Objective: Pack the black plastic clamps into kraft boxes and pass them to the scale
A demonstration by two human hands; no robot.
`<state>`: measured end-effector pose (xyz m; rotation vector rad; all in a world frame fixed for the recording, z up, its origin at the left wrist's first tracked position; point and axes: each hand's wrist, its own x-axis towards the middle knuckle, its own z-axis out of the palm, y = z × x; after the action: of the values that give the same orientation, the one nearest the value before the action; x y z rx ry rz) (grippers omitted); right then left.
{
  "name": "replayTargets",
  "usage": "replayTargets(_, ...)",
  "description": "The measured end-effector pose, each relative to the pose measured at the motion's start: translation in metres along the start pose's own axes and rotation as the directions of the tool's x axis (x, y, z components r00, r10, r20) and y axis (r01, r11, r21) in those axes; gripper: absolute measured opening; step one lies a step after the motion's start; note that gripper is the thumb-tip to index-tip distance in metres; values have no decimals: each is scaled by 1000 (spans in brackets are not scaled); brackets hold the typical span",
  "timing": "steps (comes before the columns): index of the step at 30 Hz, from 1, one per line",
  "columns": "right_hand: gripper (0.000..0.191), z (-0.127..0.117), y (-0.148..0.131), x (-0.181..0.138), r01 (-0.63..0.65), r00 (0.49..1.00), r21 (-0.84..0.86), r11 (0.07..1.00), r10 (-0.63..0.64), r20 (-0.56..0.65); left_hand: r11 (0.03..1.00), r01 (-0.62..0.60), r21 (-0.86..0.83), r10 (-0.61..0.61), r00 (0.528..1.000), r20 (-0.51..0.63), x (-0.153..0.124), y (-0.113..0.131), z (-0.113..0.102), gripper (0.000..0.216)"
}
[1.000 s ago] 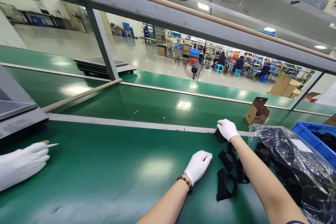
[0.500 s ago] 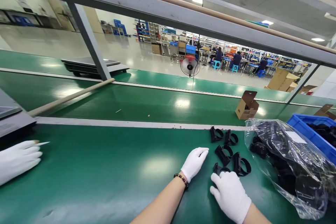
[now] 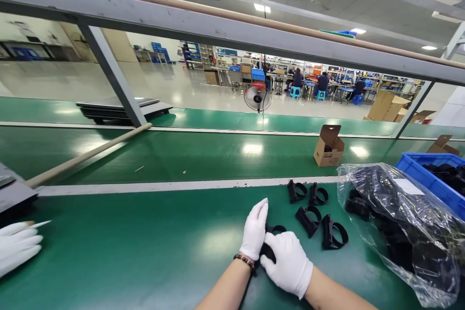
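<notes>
Both my hands wear white gloves and meet over one black ring-shaped plastic part [image 3: 273, 232] on the green belt. My right hand [image 3: 288, 264] is closed around the part's lower end. My left hand [image 3: 254, 235] rests against its left side with fingers straight and together. Several more black ring parts [image 3: 315, 213] lie on the belt just right of my hands.
A clear plastic bag [image 3: 399, 225] of black parts lies at the right, beside a blue bin [image 3: 426, 177]. A small open cardboard box [image 3: 328, 146] stands on the far belt. Another person's gloved hand [image 3: 16, 247] rests at the left edge, near a wooden pole [image 3: 87, 156].
My right hand drew back from the far parts, picked up one black ring part and brought it to my left hand. The view drifted a little to the right.
</notes>
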<state>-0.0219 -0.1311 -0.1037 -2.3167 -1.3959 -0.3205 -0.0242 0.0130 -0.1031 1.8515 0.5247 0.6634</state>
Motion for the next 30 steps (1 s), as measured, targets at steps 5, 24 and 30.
replayTargets(5,22,1,1,3,32,999,25,999,-32,-10,978,-185,100,202,957,-207,-7,21,-13,40)
replayTargets(24,27,23,0,19,125,990,-1,992,-124,73,382,-493,782,-27,840,542,204,127,164,39)
replayTargets(30,27,12,8,21,163,983,32,986,-165,75,366,-400,840,-117,876,468,226,122,141,33)
